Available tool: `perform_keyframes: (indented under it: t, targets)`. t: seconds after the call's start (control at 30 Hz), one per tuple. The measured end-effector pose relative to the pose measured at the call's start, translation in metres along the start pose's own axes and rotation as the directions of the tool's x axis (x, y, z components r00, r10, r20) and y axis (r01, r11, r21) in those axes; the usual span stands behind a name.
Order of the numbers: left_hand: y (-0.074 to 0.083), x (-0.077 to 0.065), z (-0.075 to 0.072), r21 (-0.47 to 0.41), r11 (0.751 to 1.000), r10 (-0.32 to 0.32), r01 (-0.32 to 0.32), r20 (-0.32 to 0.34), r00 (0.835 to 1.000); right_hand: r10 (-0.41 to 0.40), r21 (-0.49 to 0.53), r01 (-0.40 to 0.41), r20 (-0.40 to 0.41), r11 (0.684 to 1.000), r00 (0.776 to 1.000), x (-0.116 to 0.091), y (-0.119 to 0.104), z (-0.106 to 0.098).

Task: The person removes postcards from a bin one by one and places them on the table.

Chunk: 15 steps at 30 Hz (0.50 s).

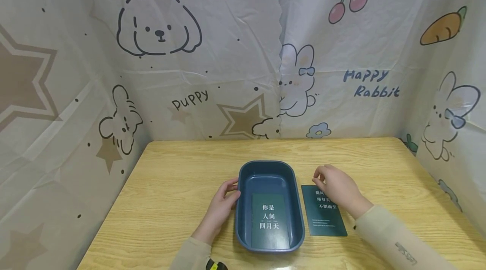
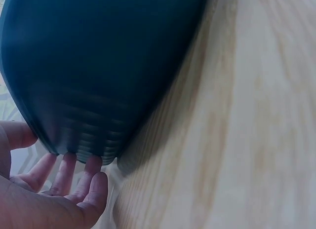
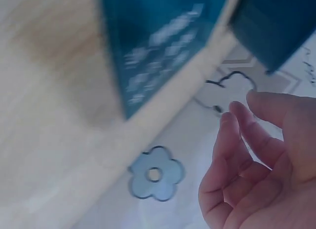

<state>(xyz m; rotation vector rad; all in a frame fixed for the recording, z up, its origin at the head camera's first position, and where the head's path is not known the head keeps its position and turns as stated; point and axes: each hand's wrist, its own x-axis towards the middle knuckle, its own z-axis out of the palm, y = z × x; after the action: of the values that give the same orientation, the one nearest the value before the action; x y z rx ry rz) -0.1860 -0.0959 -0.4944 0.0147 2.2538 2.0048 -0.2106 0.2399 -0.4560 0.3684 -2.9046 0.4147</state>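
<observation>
A dark blue rectangular bin point(image 1: 270, 168) stands on the table, with a dark green card point(image 1: 268, 236) with white Chinese characters lying inside it. My left hand point(image 1: 222, 204) is at the bin's left side, its fingertips touching the outer wall; the left wrist view shows bent, spread fingers point(image 2: 94, 182) against the bin point(image 2: 113, 56). Right of the bin lies a second green card point(image 1: 322, 221) with white text, flat on the table. Over its upper right corner my right hand point(image 1: 339, 187) hovers, fingers loosely curled and holding nothing; in the right wrist view this card point(image 3: 153, 46) is blurred.
The wooden table point(image 1: 182, 177) has its far edge against a hung cloth point(image 1: 235, 42) printed with cartoon animals, stars and fruit. Cloth also hangs along the left and right sides. A black and yellow band point(image 1: 216, 265) shows at the left cuff.
</observation>
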Motion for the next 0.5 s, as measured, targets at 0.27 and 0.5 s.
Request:
perform_keyframes:
  t: [0.27, 0.5]
  targets:
    - [0.000, -0.001, 0.000, 0.004, 1.000, 0.009, -0.009, -0.003, 1.000, -0.096, 0.041, 0.100, -0.092, 0.994, 0.991, -0.001, -0.035, -0.014]
    - [0.001, -0.001, 0.001, 0.000, 1.000, 0.009, -0.009, -0.004, 1.000, -0.203, 0.065, 0.212, -0.116, 0.975, 0.972, -0.001, -0.065, -0.017]
